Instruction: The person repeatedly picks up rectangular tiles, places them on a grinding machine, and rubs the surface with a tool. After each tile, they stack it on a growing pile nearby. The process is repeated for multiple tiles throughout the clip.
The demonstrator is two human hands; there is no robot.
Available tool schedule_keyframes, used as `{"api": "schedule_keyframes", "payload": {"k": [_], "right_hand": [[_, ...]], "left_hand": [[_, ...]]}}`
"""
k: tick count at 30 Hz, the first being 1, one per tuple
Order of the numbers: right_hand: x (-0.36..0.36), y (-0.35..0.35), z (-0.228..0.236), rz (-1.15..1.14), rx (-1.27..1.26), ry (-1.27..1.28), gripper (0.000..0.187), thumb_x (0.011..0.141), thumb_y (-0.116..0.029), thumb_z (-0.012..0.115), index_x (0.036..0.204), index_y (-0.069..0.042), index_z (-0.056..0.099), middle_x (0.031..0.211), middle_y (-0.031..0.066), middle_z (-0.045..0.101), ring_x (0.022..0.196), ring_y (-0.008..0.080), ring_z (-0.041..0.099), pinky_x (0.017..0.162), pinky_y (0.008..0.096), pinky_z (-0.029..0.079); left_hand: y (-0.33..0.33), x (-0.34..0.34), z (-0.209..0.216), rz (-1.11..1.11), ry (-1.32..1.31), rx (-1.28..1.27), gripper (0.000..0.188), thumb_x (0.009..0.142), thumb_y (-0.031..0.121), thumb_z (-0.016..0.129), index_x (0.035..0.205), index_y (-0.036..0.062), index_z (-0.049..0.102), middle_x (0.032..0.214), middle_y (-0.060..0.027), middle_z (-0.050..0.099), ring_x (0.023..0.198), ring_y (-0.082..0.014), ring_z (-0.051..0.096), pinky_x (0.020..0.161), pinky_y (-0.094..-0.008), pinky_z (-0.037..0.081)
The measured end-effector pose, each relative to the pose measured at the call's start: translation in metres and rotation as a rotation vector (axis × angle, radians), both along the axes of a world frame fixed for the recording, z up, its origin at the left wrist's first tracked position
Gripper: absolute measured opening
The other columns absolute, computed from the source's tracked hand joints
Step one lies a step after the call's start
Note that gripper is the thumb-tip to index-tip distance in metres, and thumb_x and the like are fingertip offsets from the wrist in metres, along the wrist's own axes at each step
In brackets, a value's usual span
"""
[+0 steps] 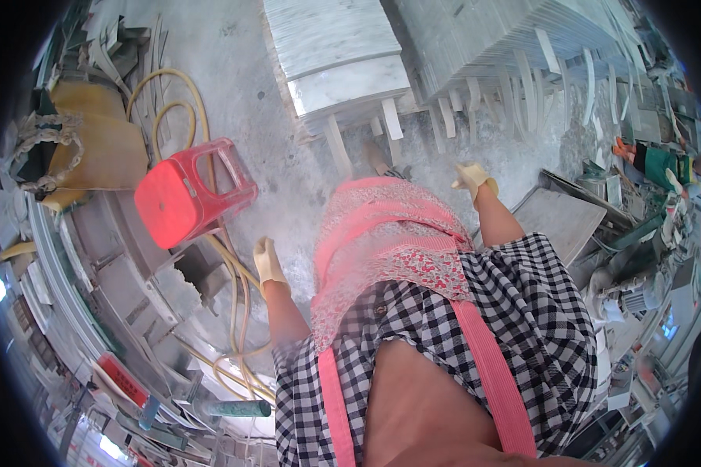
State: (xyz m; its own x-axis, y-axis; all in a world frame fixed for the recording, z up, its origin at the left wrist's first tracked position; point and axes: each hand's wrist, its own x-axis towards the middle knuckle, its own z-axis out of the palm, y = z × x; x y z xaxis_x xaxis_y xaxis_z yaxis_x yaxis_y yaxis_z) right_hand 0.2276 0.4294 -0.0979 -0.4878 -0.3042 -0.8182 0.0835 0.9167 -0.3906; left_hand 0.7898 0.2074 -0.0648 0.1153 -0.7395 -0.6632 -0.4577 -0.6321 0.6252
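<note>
Yellow hose point(236, 265) near gloved left hand point(268, 261); red box point(122, 379) bears lettering.

I'm in a workshop, by its look one for stone. At twelve o'clock stands a stack of pale slabs point(350, 82), grey-veined like marble, with a larger slab pile point(483, 47) at one. Whitish dust streaks my grey floor point(276, 121); at ten, a yellow hose point(163, 71) loops near loose strips point(110, 66). Near three, a co-worker point(660, 166) wears green amid clutter.

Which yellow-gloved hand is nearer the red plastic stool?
The left gloved hand, left of the pink floral apron like the stool; the right gloved hand hangs opposite.
</note>
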Motion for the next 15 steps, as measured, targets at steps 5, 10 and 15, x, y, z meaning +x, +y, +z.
{"api": "schedule_keyframes", "payload": {"k": [5,10,15], "right_hand": [[-0.044,0.002,-0.009,1.197,0.186,0.5,0.049,0.092,-0.037,0.065,0.125,-0.001,0.059,0.096,0.017,0.072,0.082,0.0269,0.072,0.072,0.0387,0.057],[-0.026,-0.106,-0.001,-0.241,-0.491,-0.313,0.048,0.095,-0.031,0.066,0.133,-0.003,0.056,0.127,0.0111,0.063,0.117,0.02,0.06,0.09,0.0367,0.054],[-0.006,-0.185,-0.023,-0.314,-0.449,-0.612,0.042,0.101,-0.024,0.055,0.135,0.0,0.049,0.131,0.0158,0.06,0.118,0.026,0.061,0.099,0.0392,0.052]], "left_hand": [[0.036,-0.034,0.022,0.038,0.042,-0.075,0.042,0.092,0.025,0.057,0.122,-0.004,0.059,0.117,-0.0118,0.061,0.111,-0.0212,0.054,0.099,-0.0339,0.039],[0.083,-0.028,0.045,0.062,-0.14,0.065,0.035,0.092,0.027,0.054,0.108,-0.0029,0.063,0.1,-0.0086,0.061,0.096,-0.0189,0.054,0.09,-0.0332,0.041],[0.129,-0.026,0.069,0.115,-0.256,0.294,0.038,0.093,0.031,0.051,0.107,-0.0033,0.062,0.1,-0.0114,0.062,0.096,-0.0215,0.055,0.087,-0.0349,0.042]]}}
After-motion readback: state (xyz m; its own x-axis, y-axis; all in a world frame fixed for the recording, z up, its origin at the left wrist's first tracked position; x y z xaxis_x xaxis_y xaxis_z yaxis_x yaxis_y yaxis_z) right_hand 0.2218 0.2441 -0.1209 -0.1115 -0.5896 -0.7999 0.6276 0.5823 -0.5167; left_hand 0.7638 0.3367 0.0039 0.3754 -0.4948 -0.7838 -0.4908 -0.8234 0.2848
